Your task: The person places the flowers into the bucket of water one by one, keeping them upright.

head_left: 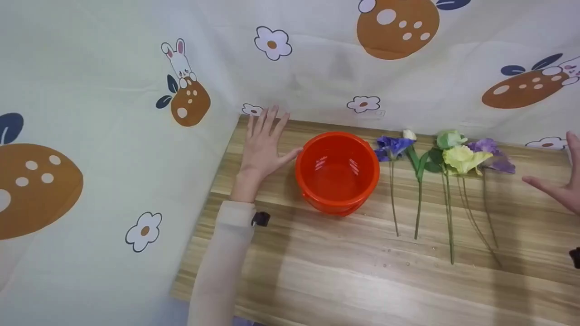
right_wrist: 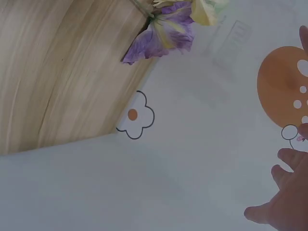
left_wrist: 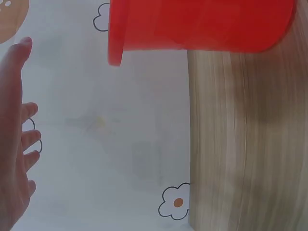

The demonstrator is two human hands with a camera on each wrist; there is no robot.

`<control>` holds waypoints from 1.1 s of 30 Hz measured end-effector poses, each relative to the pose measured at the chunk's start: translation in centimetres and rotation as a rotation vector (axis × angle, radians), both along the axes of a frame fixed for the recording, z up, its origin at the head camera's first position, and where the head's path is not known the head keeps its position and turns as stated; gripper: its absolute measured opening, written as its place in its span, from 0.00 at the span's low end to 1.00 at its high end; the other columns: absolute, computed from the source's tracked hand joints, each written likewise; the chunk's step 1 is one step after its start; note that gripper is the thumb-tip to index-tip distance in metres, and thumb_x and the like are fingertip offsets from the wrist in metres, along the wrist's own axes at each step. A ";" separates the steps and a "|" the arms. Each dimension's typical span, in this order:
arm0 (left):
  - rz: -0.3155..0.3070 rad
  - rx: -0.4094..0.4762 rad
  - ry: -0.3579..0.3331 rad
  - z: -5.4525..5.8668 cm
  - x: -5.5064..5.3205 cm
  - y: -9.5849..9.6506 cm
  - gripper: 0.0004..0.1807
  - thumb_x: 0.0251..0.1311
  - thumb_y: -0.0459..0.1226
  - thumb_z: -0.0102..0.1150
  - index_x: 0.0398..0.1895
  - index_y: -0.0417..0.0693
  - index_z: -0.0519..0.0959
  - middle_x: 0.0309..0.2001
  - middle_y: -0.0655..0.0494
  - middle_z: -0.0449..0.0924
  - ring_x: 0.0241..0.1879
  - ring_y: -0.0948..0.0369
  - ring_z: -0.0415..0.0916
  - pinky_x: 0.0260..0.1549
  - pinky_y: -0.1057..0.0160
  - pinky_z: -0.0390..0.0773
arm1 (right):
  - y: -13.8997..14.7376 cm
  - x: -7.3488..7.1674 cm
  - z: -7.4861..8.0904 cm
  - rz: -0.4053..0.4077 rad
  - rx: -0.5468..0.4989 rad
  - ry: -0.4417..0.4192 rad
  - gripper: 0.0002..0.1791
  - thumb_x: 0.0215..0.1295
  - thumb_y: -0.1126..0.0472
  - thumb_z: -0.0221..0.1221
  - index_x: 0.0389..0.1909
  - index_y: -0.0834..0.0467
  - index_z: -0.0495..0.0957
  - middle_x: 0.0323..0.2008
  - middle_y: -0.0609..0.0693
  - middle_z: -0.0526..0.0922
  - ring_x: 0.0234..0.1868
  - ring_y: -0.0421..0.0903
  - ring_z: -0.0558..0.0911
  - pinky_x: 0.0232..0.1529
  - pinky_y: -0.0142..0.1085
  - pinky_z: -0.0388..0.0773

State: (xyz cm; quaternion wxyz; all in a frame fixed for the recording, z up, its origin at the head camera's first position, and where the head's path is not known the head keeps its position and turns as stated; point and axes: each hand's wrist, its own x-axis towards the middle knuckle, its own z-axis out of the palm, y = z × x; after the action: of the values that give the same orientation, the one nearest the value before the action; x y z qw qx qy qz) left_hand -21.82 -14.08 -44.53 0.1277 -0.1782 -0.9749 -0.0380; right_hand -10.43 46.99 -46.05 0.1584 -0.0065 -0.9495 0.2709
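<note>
A red plastic bucket (head_left: 337,206) stands upright on the wooden table, its inside showing nothing but glare. Just left of it, my left hand (head_left: 263,151) is spread with straight fingers, thumb tip close by the rim; in the left wrist view the bucket (left_wrist: 202,24) appears apart from the hand (left_wrist: 12,134). To the bucket's right lie artificial flowers: a blue one (head_left: 393,147), a white bud (head_left: 409,134), a green one (head_left: 449,139), a yellow one (head_left: 464,159) and a purple one (head_left: 498,156). At the right edge my right hand (head_left: 568,181) is spread, holding nothing.
The wooden table (head_left: 317,271) meets pale fabric walls (head_left: 317,77) printed with flowers, rabbits and orange fruit at its back and left. Small clear droplets or beads (head_left: 408,264) lie in front of the flower stems. In the right wrist view a table corner (right_wrist: 108,130) shows.
</note>
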 end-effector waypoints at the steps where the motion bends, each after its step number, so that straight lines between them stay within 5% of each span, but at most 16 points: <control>1: -0.006 0.002 -0.003 0.0 0.1 0.1 0.47 0.54 0.71 0.37 0.75 0.65 0.45 0.76 0.56 0.41 0.74 0.54 0.37 0.71 0.49 0.29 | 0.1 0.0 -0.2 0.000 0.008 0.006 0.58 0.49 0.41 0.67 0.74 0.55 0.44 0.73 0.63 0.48 0.73 0.64 0.45 0.69 0.61 0.37; 9: -0.075 0.055 -0.005 -1.0 1.2 0.5 0.46 0.55 0.67 0.44 0.74 0.59 0.49 0.75 0.56 0.46 0.73 0.54 0.44 0.72 0.48 0.40 | 0.1 0.3 -0.6 -0.004 0.124 -0.015 0.58 0.51 0.33 0.61 0.73 0.59 0.46 0.72 0.65 0.46 0.74 0.59 0.41 0.70 0.60 0.32; 17: -0.124 0.110 0.004 -2.2 2.2 0.9 0.47 0.54 0.65 0.47 0.73 0.53 0.52 0.73 0.57 0.53 0.73 0.58 0.47 0.71 0.50 0.46 | 0.2 0.6 -2.0 0.031 0.104 0.020 0.59 0.50 0.25 0.53 0.72 0.62 0.50 0.72 0.67 0.47 0.73 0.61 0.43 0.70 0.61 0.34; 33: -0.174 0.177 -0.129 -4.7 3.8 1.0 0.43 0.57 0.64 0.45 0.73 0.55 0.55 0.72 0.57 0.57 0.71 0.59 0.53 0.71 0.54 0.50 | 0.1 1.6 -4.4 -0.027 0.183 -0.090 0.54 0.56 0.35 0.59 0.72 0.63 0.47 0.70 0.71 0.47 0.71 0.68 0.46 0.68 0.64 0.40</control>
State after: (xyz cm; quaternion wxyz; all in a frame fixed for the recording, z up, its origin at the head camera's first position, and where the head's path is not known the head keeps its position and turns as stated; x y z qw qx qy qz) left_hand -18.04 -13.10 -49.24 0.0760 -0.2474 -0.9548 -0.1462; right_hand -8.83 47.08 -50.43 0.1190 -0.0169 -0.9762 0.1804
